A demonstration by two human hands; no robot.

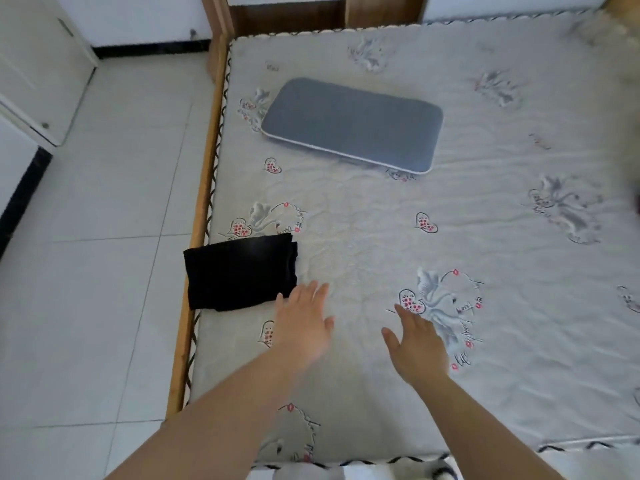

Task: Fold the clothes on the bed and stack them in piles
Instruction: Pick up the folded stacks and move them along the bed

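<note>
A folded black garment [240, 271] lies at the left edge of the bed [485, 306], partly overhanging the wooden side rail. My left hand [304, 323] hovers just right of it with fingers straight, holding nothing. My right hand [415, 344] reaches out over the mattress further right, fingers straight and empty. A dark blurred shape shows at the far right edge of the view; I cannot tell what it is.
A flat blue-grey pillow [353, 124] lies toward the head of the bed. The wooden bed frame [197, 237] borders white floor tiles [104, 237] on the left. A white cabinet [38, 71] stands at the far left.
</note>
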